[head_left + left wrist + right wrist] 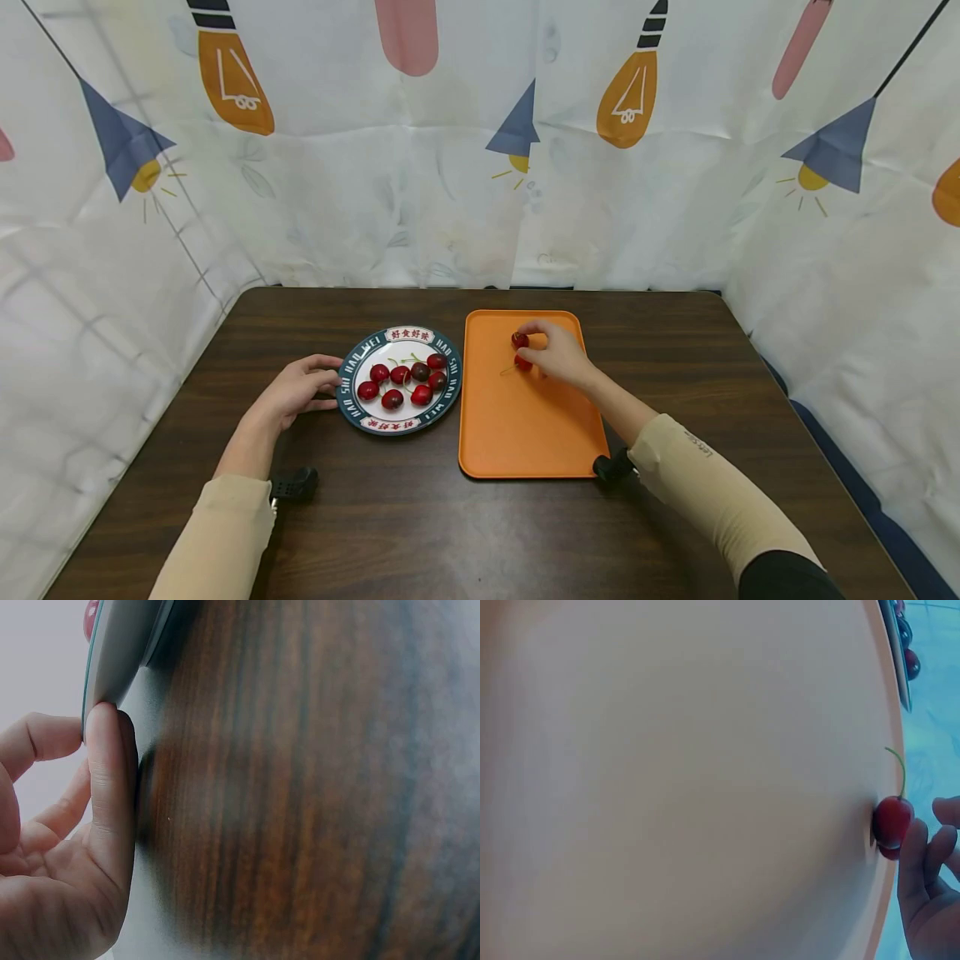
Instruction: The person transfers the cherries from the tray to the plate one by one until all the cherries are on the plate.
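My left hand [303,387] holds the left rim of a round plate [350,408]. In the left wrist view, a digit lies against the underside of the plate [126,652] and another fingertip meets its edge. The plate has a dark green lettered border, and several dark red cherries [392,399] lie on it. Over the orange tray [510,442], my right hand [557,350] has thumb and index finger curled round a dark cherry [519,340]. Beside it lies another cherry [522,363], its stem pointing left; in the right wrist view this stemmed cherry [892,819] partly hides the gripped one.
Plate and tray stand side by side on a brown wooden table [360,517], the tray on the right. Behind the table and along both sides hangs a white curtain [337,200] printed with lamps and bulbs. A dark wrist device [613,467] overlaps the tray's lower right corner.
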### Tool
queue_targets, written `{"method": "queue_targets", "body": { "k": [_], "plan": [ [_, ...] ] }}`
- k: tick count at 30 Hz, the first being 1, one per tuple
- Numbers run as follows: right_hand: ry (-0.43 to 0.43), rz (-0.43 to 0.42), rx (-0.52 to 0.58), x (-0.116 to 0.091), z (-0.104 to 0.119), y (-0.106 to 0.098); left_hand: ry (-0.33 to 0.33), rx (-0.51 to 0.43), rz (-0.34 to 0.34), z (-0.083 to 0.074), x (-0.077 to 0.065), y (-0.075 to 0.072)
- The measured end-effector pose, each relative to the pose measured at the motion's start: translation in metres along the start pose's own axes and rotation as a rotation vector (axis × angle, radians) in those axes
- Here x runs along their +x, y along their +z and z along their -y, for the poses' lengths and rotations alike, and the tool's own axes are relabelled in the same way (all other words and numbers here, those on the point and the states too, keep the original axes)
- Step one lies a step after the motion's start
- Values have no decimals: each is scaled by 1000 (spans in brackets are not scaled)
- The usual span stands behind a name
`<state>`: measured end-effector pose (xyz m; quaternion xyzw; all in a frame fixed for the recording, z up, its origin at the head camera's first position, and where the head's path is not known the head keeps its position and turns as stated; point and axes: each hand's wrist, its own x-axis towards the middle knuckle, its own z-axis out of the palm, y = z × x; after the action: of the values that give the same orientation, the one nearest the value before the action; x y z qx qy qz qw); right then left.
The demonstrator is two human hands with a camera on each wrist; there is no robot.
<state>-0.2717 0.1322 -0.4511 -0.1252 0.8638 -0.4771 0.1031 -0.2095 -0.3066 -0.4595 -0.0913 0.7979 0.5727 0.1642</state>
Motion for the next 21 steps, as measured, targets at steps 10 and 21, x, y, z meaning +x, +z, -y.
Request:
{"method": "queue_targets", "body": {
  "k": [10, 21],
  "plan": [
    [-1, 5, -27, 6, 2, 1, -9, 1, -5, -1, 0, 0],
    [-17, 26, -159, 18, 6, 12, -11, 2, 0, -1, -1, 0]
  ]
}}
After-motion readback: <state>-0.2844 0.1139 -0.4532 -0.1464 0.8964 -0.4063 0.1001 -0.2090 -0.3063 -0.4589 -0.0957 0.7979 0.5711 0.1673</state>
